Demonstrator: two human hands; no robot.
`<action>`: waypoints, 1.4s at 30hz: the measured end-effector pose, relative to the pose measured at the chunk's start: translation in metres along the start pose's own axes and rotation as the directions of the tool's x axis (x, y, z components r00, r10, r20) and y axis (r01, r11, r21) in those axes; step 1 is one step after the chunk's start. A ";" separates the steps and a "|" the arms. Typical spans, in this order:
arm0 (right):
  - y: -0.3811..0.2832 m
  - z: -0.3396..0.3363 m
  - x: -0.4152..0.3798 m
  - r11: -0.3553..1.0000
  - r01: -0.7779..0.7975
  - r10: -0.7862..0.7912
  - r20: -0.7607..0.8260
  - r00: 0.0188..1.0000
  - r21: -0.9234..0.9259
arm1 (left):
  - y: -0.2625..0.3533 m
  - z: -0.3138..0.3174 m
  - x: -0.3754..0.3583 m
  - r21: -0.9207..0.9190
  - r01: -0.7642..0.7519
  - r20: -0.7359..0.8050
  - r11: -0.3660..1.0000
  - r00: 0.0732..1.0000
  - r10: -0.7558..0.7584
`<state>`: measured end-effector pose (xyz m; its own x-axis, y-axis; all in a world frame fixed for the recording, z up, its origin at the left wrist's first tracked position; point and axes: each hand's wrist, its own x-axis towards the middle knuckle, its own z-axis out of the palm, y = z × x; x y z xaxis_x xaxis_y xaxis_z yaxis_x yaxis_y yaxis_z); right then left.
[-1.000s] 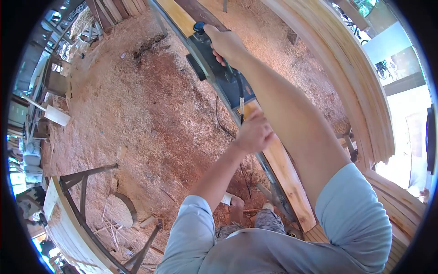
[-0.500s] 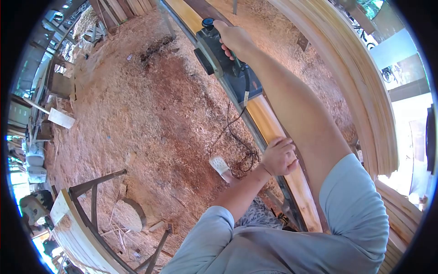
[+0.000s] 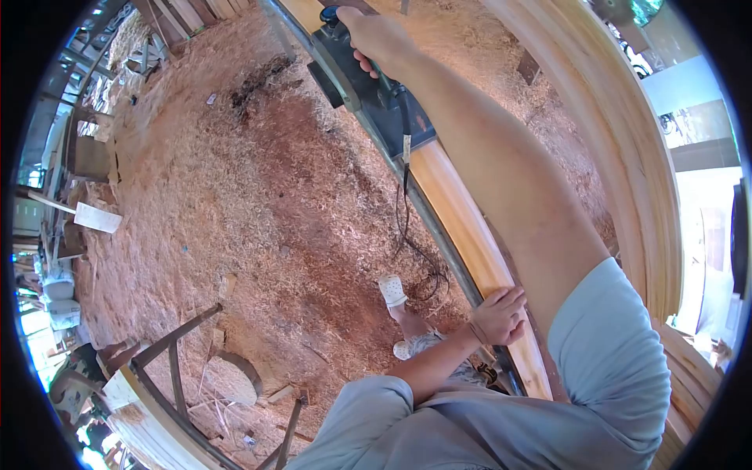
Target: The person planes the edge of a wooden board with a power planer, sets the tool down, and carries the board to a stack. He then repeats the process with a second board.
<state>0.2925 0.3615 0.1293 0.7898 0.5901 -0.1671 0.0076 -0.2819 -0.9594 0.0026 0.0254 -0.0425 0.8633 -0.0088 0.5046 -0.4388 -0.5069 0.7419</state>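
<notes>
My right hand [image 3: 381,43] is closed around the handle of a dark electric planer [image 3: 368,113], near its blue-topped front knob. The planer sits on a long, narrow wooden board [image 3: 462,211], and my arm stretches far forward to it. Closer to my body, my left hand [image 3: 500,316] rests on the same board, its fingers bent together over the top toward the right edge. A dark metal rail [image 3: 442,227] runs along the board's left side. From the planer's rear, a black power cord [image 3: 406,176] hangs down toward the floor.
Shavings cover the reddish floor [image 3: 258,180]. On the right stands a stack of long planks [image 3: 627,157]. A metal-legged stand [image 3: 176,345] carries pale wood at lower left, beside a round wood block [image 3: 235,377]. My white shoe [image 3: 392,290] is below the cord.
The planer and my right hand have moved forward along the board, exposing more wood behind. My left hand has shifted nearer my body. My white shoe appears farther right, and the view has shifted slightly.
</notes>
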 end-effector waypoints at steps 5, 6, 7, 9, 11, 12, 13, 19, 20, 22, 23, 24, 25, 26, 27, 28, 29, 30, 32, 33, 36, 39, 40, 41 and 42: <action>-0.040 0.013 0.032 0.989 -0.146 0.146 -0.011 0.989 -0.025 | 0.000 0.009 -0.004 -0.044 -0.008 -0.047 0.999 0.999 0.006; -0.040 0.016 0.045 0.995 -0.100 0.100 -0.002 0.995 -0.013 | 0.001 0.005 -0.005 -0.050 0.001 -0.025 0.999 1.000 -0.002; -0.036 0.020 0.060 0.998 -0.055 0.055 0.006 0.998 0.000 | 0.002 0.005 -0.006 -0.055 0.010 -0.019 0.998 1.000 -0.011; -0.032 0.028 0.077 0.999 -0.016 0.014 0.035 0.999 0.047 | 0.002 0.004 -0.007 -0.076 -0.001 -0.047 0.997 0.999 -0.003; -0.037 0.031 0.081 0.999 -0.008 0.008 -0.004 1.000 0.038 | 0.003 0.003 -0.006 -0.059 -0.011 -0.066 0.998 0.998 0.007; -0.037 0.031 0.080 1.000 -0.007 0.007 -0.003 1.000 0.028 | 0.005 0.006 -0.009 -0.058 -0.009 -0.029 0.998 1.000 0.007; -0.037 0.030 0.078 1.000 -0.012 0.012 0.011 1.000 0.000 | 0.002 0.009 -0.011 -0.052 -0.015 0.008 0.999 1.000 0.015; -0.043 0.026 0.059 0.996 -0.062 0.061 -0.009 0.998 -0.067 | 0.004 0.007 -0.012 -0.108 0.006 0.148 0.994 0.989 0.010; -0.048 0.026 0.059 0.992 -0.081 0.081 -0.005 0.997 -0.091 | 0.000 0.003 -0.006 -0.101 -0.008 0.132 0.995 0.991 0.021; -0.037 0.032 0.072 0.998 -0.034 0.033 -0.022 0.999 -0.060 | -0.008 -0.022 0.007 -0.068 -0.084 0.307 0.994 0.946 0.101; -0.028 0.035 0.079 1.000 -0.003 0.002 -0.043 0.999 -0.021 | -0.012 -0.041 0.016 -0.061 -0.110 0.363 0.992 0.924 0.124; -0.021 0.033 0.082 1.000 -0.003 0.002 -0.040 0.999 -0.026 | -0.023 -0.081 0.046 -0.094 -0.058 0.473 0.994 0.876 0.096; -0.015 0.029 0.085 0.999 -0.042 0.042 -0.005 0.999 0.020 | -0.039 -0.111 0.072 -0.122 -0.003 0.577 0.992 0.814 0.073; -0.019 0.026 0.090 0.995 -0.069 0.067 0.028 0.997 0.067 | -0.068 -0.123 0.089 -0.100 -0.002 0.422 0.995 0.906 0.044; -0.028 0.026 0.092 0.997 -0.050 0.049 0.020 0.999 0.063 | -0.100 -0.136 0.109 -0.079 -0.006 0.254 0.997 0.967 0.026; -0.031 0.027 0.084 0.994 -0.099 0.100 -0.013 0.995 0.035 | -0.124 -0.164 0.136 0.013 0.028 0.364 1.000 0.931 -0.031; -0.031 0.027 0.078 0.988 -0.152 0.152 -0.045 0.987 0.006 | -0.141 -0.186 0.158 0.106 0.056 0.460 0.993 0.882 -0.099; -0.033 0.027 0.079 0.989 -0.148 0.147 -0.046 0.988 -0.003 | -0.160 -0.185 0.165 0.103 0.051 0.453 0.993 0.887 -0.093; -0.033 0.026 0.079 0.980 -0.199 0.199 -0.054 0.979 -0.004 | -0.190 -0.174 0.162 0.208 -0.011 0.336 0.978 0.940 -0.061; -0.033 0.026 0.079 0.981 -0.196 0.196 -0.050 0.979 -0.003 | -0.194 -0.174 0.162 0.247 -0.026 0.296 0.969 0.954 -0.050; -0.037 0.027 0.080 0.967 -0.256 0.256 -0.052 0.965 0.016 | -0.177 -0.181 0.159 0.417 -0.092 0.348 0.904 0.935 -0.065; -0.039 0.029 0.089 0.959 -0.282 0.282 -0.065 0.957 0.012 | -0.174 -0.186 0.163 0.404 -0.084 0.420 0.911 0.902 -0.103; -0.039 0.029 0.094 0.963 -0.269 0.268 -0.069 0.961 0.002 | -0.173 -0.186 0.165 0.408 -0.082 0.458 0.909 0.880 -0.126; -0.037 0.030 0.097 0.965 -0.262 0.261 -0.074 0.963 -0.006 | -0.170 -0.185 0.163 0.408 -0.079 0.500 0.910 0.853 -0.150; -0.037 0.031 0.102 0.962 -0.274 0.273 -0.078 0.959 -0.002 | -0.167 -0.188 0.163 0.399 -0.077 0.509 0.914 0.848 -0.151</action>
<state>0.3543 0.4556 0.1406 0.8070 0.4300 -0.4048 -0.2083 -0.4341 -0.8764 0.1700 0.2708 -0.0009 0.9248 -0.3694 0.0909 -0.3677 -0.8065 0.4630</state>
